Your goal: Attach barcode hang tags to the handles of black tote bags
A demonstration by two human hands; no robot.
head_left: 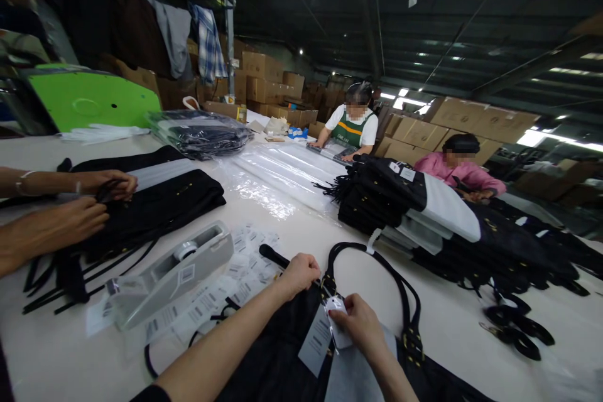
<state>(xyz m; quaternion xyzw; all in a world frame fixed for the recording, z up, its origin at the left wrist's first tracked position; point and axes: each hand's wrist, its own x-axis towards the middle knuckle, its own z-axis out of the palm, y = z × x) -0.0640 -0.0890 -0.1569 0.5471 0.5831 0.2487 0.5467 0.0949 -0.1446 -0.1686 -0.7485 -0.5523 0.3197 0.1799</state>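
Note:
A black handbag lies on the table right in front of me, its looped handle reaching to the right. My right hand pinches a white hang tag at the base of the handle. Beside it, a larger printed card hangs over the bag. Just above the tag, my left hand is closed by the handle's buckle; what its fingers grip is too small to make out. A pale sheet lies across the bag under my right hand.
A grey tape dispenser stands among loose printed labels on the left. Stacked black bags lie to the right, clear plastic bags beyond. A co-worker's hands hold a strap at left; two other people work across the table.

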